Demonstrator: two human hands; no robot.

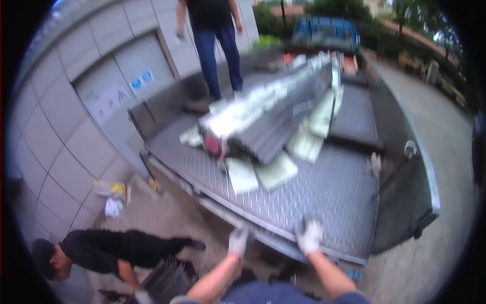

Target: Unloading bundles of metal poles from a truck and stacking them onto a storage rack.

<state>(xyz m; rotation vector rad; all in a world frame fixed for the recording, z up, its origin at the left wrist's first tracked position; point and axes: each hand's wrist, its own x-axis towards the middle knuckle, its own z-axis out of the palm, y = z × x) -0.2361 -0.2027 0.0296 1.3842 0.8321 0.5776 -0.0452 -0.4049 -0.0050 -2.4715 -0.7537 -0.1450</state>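
Both my hands wear white work gloves and are at the rear edge of a flatbed truck's metal bed [324, 192]. My left hand [238, 242] is against the bed's edge rail [273, 240]; blur leaves its fingers unclear. Farther right, my right hand [310, 236] rests on the patterned metal floor just inside the edge, its fingers apart and holding nothing. Ahead of my hands lies a long load of stacked dark panels [283, 126], with shiny wrapping [243, 111] along its left side. Pale green flat pieces [276, 171] stick out beneath it.
One person [212, 45] stands on the bed at the left. Another person [111, 253] bends over dark panels [167, 281] on the ground, lower left. A side wall [405, 202] bounds the bed on the right. A tiled building wall [66, 137] runs along the left.
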